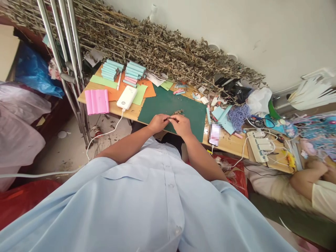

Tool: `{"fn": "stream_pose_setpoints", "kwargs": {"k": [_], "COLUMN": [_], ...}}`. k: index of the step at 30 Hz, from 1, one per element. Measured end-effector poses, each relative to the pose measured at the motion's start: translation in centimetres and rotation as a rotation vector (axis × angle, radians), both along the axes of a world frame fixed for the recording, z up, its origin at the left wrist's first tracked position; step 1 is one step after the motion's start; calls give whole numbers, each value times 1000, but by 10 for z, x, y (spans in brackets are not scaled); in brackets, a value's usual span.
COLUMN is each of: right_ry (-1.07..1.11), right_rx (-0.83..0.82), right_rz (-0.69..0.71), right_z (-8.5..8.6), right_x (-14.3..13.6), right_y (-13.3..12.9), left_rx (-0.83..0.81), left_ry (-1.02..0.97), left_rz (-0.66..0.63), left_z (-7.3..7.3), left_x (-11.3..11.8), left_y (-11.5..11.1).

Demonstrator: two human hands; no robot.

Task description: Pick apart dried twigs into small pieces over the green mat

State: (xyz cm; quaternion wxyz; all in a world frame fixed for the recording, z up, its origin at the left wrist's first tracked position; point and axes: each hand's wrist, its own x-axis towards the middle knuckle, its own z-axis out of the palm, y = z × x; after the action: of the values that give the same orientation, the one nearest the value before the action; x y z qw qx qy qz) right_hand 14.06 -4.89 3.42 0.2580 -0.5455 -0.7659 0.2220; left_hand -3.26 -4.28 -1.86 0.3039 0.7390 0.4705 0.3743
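At the front edge of a green mat (168, 99), my left hand (158, 122) and my right hand (181, 124) meet with fingertips pinched together. Something small and dark seems to be between them, but its kind is too small to make out. Just beyond the right fingers, a little heap of dried leaf bits (179, 112) lies on the mat. Left of the mat, light blue paper rolls (135, 70), a few of them pink, are stacked on orange and green sheets. A white power bank (127, 97) with a cable lies in front of them, beside a pink folded sheet (97, 101).
Long dried plant stalks (157, 45) lie along the wall behind the table. Metal poles (69, 66) stand at the left. To the right are a phone (215, 134), purple yarn (238, 115) and a power strip (258, 146) with cables. Another person's arm (309, 175) is at far right.
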Motion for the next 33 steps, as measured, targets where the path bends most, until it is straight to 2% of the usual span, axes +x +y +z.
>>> {"fn": "stream_pose_setpoints", "kwargs": {"k": [4, 10, 15, 20, 23, 27, 33], "right_ry": [-12, -90, 101, 244, 198, 100, -171], "right_rx": [-5, -122, -134, -117, -63, 37, 142], "right_rz": [-27, -95, -117, -118, -113, -94, 114], "right_z": [3, 9, 3, -8, -10, -3, 11], "right_x": [-4, -7, -1, 5, 4, 2, 1], "right_y": [1, 8, 9, -4, -13, -18, -17], "left_rx": [6, 23, 5, -6, -2, 4, 24], "left_ry": [-21, -3, -39, -59, -51, -61, -48], "left_rz": [-16, -30, -28, -33, -35, -37, -37], "left_z": [2, 1, 0, 0, -1, -4, -2], "left_x": [0, -1, -1, -1, -1, -1, -1], "left_y": [-1, -1, -1, -2, -1, -1, -2]}}
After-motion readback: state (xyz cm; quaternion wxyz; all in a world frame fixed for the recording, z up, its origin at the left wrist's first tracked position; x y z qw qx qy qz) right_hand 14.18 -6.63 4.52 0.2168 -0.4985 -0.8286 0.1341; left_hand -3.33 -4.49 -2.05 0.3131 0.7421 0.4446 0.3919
